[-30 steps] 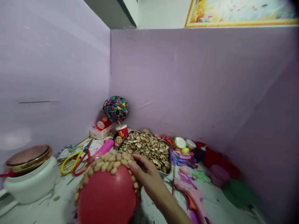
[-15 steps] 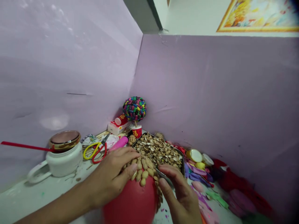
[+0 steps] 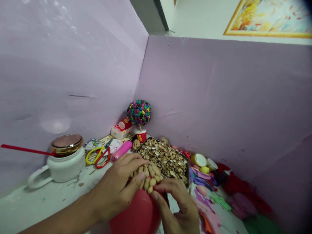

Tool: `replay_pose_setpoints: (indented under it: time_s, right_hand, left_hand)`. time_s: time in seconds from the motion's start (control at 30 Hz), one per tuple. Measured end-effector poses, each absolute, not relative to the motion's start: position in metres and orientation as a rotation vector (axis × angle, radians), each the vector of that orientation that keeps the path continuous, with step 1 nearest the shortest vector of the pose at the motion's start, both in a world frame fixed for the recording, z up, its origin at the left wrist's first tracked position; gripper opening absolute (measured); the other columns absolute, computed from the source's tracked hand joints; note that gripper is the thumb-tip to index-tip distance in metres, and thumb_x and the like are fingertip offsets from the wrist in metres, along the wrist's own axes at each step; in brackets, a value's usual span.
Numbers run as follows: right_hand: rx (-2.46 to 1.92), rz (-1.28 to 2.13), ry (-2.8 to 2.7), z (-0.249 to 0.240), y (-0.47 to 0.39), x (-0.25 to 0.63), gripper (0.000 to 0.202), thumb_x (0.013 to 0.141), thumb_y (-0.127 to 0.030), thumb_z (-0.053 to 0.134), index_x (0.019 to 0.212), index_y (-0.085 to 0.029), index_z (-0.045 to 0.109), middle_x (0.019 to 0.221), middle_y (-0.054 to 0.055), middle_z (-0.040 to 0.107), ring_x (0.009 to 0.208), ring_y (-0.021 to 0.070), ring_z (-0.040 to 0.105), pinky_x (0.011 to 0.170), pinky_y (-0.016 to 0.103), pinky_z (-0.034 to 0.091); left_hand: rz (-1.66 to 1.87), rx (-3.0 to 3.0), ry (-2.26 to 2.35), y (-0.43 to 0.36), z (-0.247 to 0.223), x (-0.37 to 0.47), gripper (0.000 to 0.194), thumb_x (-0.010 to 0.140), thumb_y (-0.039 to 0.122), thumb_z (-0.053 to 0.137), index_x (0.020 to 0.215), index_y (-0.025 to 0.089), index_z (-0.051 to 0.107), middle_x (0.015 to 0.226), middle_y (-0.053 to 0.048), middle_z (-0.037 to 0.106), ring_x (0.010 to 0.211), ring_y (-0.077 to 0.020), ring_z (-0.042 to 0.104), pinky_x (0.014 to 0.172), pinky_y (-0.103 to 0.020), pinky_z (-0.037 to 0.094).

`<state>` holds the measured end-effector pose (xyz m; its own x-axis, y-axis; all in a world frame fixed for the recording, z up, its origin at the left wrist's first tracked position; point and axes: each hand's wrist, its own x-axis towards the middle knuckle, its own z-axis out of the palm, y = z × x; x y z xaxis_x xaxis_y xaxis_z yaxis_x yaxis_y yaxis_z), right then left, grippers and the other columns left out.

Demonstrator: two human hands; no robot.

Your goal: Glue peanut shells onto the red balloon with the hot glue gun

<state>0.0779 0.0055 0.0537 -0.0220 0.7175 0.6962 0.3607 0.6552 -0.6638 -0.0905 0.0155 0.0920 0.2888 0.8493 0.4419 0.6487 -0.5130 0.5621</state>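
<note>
A red balloon [image 3: 137,213] stands at the bottom centre, its top covered with peanut shells [image 3: 149,177]. My left hand [image 3: 124,182] rests over the shells on the upper left of the balloon, fingers curved round them and thumb on a shell. On the right side my right hand [image 3: 174,201] has thumb and forefinger closed together at the edge of the shells; what lies between the fingertips is too small to make out. Behind the hands a dark tray [image 3: 187,172] holds a heap of loose shells [image 3: 165,157].
Left stand a white mug [image 3: 65,167] with a gold-rimmed lid, scissors [image 3: 108,151] and a pink roll [image 3: 122,150]. A multicoloured ball [image 3: 139,112] on a red cup [image 3: 141,136] is in the corner. Balloons [image 3: 203,182] and round tubs [image 3: 200,160] lie right.
My right hand has moved left and closed its fingertips against the shells' edge. My left hand stays on the shells. The view has shifted slightly.
</note>
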Motion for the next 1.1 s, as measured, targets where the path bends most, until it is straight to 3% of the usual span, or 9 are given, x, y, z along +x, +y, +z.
replay_pose_setpoints:
  time_s: [0.3, 0.47, 0.7, 0.9, 1.1]
  right_hand:
    - [-0.895, 0.35, -1.706, 0.055, 0.003, 0.081, 0.014, 0.078, -0.016, 0.057, 0.082, -0.026, 0.066, 0.076, 0.0, 0.06, 0.073, 0.0156, 0.053, 0.063, 0.027, 0.041]
    - [-0.805, 0.261, -1.765, 0.054, 0.003, 0.079, 0.016, 0.076, -0.012, 0.057, 0.083, -0.024, 0.065, 0.073, 0.001, 0.059, 0.069, 0.0154, 0.052, 0.06, 0.027, 0.04]
    - [-0.83, 0.19, -1.666, 0.048, 0.0, 0.07, 0.018, 0.075, -0.01, 0.055, 0.085, -0.025, 0.06, 0.076, 0.001, 0.057, 0.069, 0.0148, 0.053, 0.06, 0.025, 0.041]
    - [-0.895, 0.365, -1.535, 0.042, 0.003, 0.067, 0.025, 0.071, -0.021, 0.058, 0.095, -0.026, 0.058, 0.106, 0.004, 0.055, 0.098, 0.0209, 0.053, 0.081, 0.029, 0.041]
    - [-0.87, 0.623, -1.426, 0.038, 0.001, 0.064, 0.019, 0.071, -0.021, 0.057, 0.088, -0.027, 0.054, 0.103, 0.0, 0.054, 0.095, 0.0164, 0.055, 0.08, 0.023, 0.041]
  left_hand:
    - [1.033, 2.224, 1.347, 0.014, 0.098, -0.091, 0.03, 0.085, 0.031, 0.041, 0.109, 0.023, 0.057, 0.115, -0.004, 0.057, 0.108, -0.0189, 0.049, 0.094, -0.035, 0.04]
    - [1.038, 2.189, 1.383, 0.008, 0.106, -0.09, 0.029, 0.078, 0.037, 0.049, 0.101, 0.022, 0.058, 0.105, -0.005, 0.06, 0.098, -0.0217, 0.053, 0.086, -0.036, 0.044]
    - [0.875, 2.117, 1.585, -0.003, 0.111, -0.087, 0.029, 0.068, 0.032, 0.056, 0.095, 0.022, 0.052, 0.096, -0.004, 0.058, 0.084, -0.0202, 0.055, 0.07, -0.032, 0.048]
    - [0.984, 2.109, 1.586, -0.01, 0.106, -0.08, 0.031, 0.063, 0.026, 0.058, 0.093, 0.023, 0.052, 0.1, -0.003, 0.058, 0.089, -0.0208, 0.056, 0.076, -0.033, 0.048]
    - [1.015, 2.292, 1.625, -0.01, 0.099, -0.082, 0.037, 0.061, 0.024, 0.058, 0.097, 0.026, 0.053, 0.106, -0.003, 0.059, 0.096, -0.0215, 0.056, 0.08, -0.033, 0.049]
